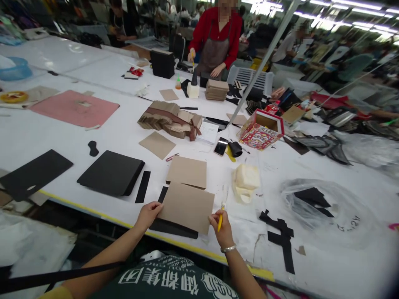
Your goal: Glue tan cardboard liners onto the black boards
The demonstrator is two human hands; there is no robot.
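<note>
My left hand (150, 214) pinches the left edge of a tan cardboard sheet (188, 205). At the sheet's right edge, my right hand (222, 227) is closed round a brush with a yellow handle (220, 222), its fingertips touching the sheet's edge too. Under the sheet's near side lies a black panel (174, 228), partly covered. A stack of tan cardboard (187, 171) sits just beyond the sheet. Left of it are a black strip (143, 187) and a stack of black panels (109, 172). A cream plastic container (246, 180) stands to the right of the stack.
A bundle of tan boards (170, 118), a phone (221, 146) and a red patterned box (262, 129) lie farther back. A slanted metal pole (264, 62) rises from the table. To the right are black pieces (282, 236) and a plastic bag (330, 207). Across the table, a co-worker (218, 39) holds a brush.
</note>
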